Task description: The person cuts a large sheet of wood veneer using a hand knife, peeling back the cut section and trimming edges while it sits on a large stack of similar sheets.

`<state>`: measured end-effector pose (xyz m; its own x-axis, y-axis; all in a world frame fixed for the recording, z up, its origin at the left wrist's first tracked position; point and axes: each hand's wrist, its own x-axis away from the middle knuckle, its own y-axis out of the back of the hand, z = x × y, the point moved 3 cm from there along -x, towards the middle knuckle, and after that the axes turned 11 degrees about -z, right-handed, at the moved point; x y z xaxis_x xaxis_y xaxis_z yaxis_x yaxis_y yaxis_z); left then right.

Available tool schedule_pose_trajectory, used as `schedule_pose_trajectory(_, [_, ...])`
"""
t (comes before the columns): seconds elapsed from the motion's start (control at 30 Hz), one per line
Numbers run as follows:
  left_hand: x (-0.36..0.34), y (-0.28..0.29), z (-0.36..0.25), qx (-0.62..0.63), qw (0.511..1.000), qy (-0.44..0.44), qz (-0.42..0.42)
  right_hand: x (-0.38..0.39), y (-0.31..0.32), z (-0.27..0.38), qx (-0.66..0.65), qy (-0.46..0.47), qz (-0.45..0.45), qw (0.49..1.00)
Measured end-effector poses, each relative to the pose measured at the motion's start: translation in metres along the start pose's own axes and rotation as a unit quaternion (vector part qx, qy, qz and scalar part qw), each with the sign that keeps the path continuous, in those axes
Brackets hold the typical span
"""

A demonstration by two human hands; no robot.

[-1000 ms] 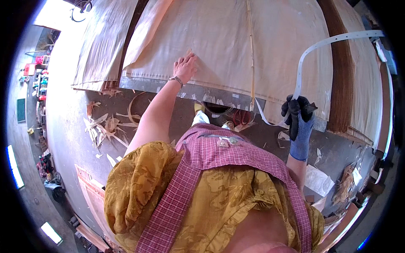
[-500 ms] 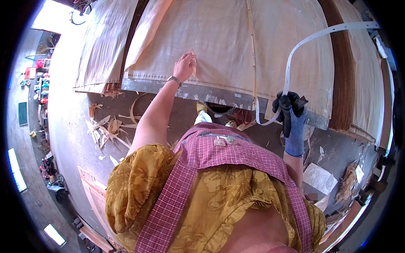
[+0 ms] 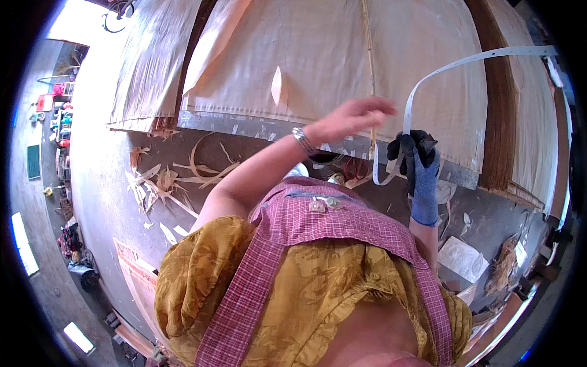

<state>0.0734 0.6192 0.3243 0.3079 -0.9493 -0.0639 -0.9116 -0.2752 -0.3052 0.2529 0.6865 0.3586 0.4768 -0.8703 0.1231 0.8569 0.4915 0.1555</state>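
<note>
My bare left hand (image 3: 361,117), wearing a metal watch, is raised over the front of a pale veneer sheet (image 3: 318,61), fingers loosely extended toward the white perforated tape (image 3: 407,111). My right hand (image 3: 411,150), in a black and blue glove, is closed on that tape, with a small dark angular piece at its fingers, too unclear to name. The tape arches off to the upper right and hangs in a loop below. A thin cane stick (image 3: 369,67) runs front to back across the sheets. A small leaf-shaped scrap (image 3: 276,85) lies left of my left hand.
More veneer stacks stand at the left (image 3: 147,61) and right (image 3: 523,110), along a metal-edged bench (image 3: 232,122). Veneer scraps (image 3: 156,183) litter the grey floor (image 3: 226,156). Assorted colourful items (image 3: 61,122) line the far left, and a white sheet (image 3: 461,260) lies at lower right.
My left hand has left the small scrap on the veneer and swung right toward the tape. My gloved right hand has shifted slightly left and up with the tape, whose arch has moved.
</note>
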Motion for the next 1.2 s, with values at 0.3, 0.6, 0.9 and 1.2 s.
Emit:
schedule_pose_trajectory(0.3, [-0.006,-0.064,0.008,0.342,0.908,0.187,-0.156,0.011,-0.020,-0.019,0.269,0.409,-0.172,0.855])
schedule_pose_trajectory(0.6, [0.046,0.035,0.034,0.013,0.971,0.162,-0.174,0.019,-0.059,-0.046,-0.081,-0.026,0.020,0.996])
schedule_pose_trajectory(0.9, [0.080,0.062,0.032,-0.021,0.936,0.350,0.014,0.022,-0.077,-0.068,-0.048,-0.083,0.195,0.976])
schedule_pose_trajectory(1.2, [0.118,0.078,0.064,-0.197,0.919,0.341,-0.005,0.049,-0.044,-0.093,-0.005,-0.172,0.297,0.939])
